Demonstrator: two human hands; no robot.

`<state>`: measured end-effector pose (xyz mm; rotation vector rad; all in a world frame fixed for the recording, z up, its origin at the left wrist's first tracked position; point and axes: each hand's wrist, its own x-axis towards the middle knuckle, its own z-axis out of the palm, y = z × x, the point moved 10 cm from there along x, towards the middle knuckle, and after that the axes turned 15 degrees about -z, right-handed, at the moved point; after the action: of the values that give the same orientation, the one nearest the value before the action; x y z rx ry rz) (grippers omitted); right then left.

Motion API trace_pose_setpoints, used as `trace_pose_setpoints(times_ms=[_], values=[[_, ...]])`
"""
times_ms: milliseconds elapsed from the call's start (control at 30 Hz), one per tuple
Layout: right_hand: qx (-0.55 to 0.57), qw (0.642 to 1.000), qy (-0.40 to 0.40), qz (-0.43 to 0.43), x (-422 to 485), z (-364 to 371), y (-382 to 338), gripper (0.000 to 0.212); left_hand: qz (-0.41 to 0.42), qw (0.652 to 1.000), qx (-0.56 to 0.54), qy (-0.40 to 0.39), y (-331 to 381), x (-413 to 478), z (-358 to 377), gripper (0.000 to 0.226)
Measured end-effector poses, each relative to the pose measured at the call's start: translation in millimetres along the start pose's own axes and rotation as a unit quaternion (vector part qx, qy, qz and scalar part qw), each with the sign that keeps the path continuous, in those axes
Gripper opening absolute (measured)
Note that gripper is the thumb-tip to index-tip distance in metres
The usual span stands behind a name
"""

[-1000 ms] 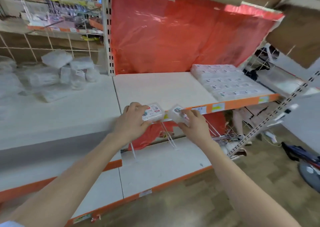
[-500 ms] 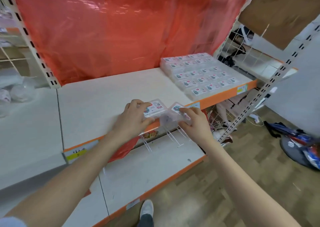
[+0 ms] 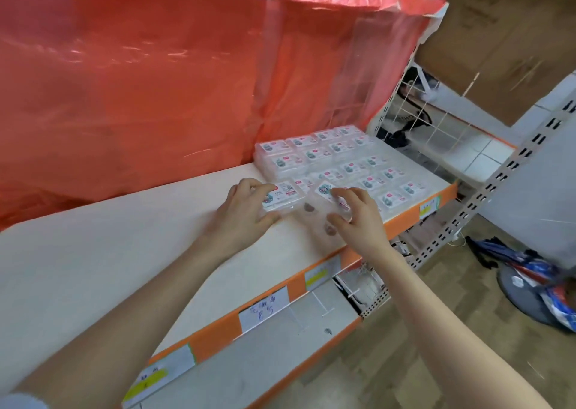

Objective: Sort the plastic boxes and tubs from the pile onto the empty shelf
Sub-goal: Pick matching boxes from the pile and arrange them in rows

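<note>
As gripped by the left hand, left box (image 3: 279,195): flat, clear plastic, printed label facing up; it sits low over the shelf, just beside the near-left corner of the stocked rows (whether it rests on the board cannot be told).
Right box (image 3: 324,190): same kind, tilted with its label toward the camera, just beside the left box; contact between the two cannot be told.
Left hand (image 3: 244,214): holds the left box, fingers curled over its far edge, thumb at its near edge.
Right hand (image 3: 358,218): holds the right box, fingers curled over its top, thumb at its near side.
Stocked rows (image 3: 343,162): matching boxes laid flat, labels up, packed side by side on the right end of the shelf, reaching from the back sheet to the front edge.
Shelf (image 3: 124,253): pale board, bare on the left and middle.
Front strip (image 3: 212,337): orange, running along the shelf edge.
Price tags (image 3: 265,310): white and yellow slips set in the strip (one bears handwriting, not legible).
Back sheet (image 3: 156,81): red translucent plastic hanging behind the shelf.
Lower shelf (image 3: 249,374): grey-white board below, also orange-edged.
Upright (image 3: 514,165): slotted metal post to the right of the shelf.
Wire rack (image 3: 436,122): white grid beyond the stocked rows.
Carton (image 3: 505,34): brown cardboard, upper right.
Floor (image 3: 436,330): wood-pattern planks, with a blue and red bundle (image 3: 536,276) lying at the right (blurred).
</note>
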<state>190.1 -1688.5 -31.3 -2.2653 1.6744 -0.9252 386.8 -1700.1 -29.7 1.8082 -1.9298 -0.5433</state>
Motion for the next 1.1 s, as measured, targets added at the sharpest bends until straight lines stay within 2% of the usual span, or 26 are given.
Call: trace_pose_setpoints(times_ms=[133,400,800,1100], values=[[0.015,0.999,0.023,-0.017,23,-4,19,0.045,-0.012,1.000,0.003,0.002,11,19,11,0.054],[0.045,0.997,0.006,-0.064,70,-22,84,0.045,-0.033,0.999,0.018,0.036,59,58,44,0.053],[0.023,0.989,-0.079,-0.127,123,-62,202,0.046,-0.116,0.991,0.047,0.053,143,104,120,0.054],[0.037,0.970,-0.167,-0.175,141,-53,241,0.047,-0.180,0.979,0.059,0.076,158,116,154,0.050]])
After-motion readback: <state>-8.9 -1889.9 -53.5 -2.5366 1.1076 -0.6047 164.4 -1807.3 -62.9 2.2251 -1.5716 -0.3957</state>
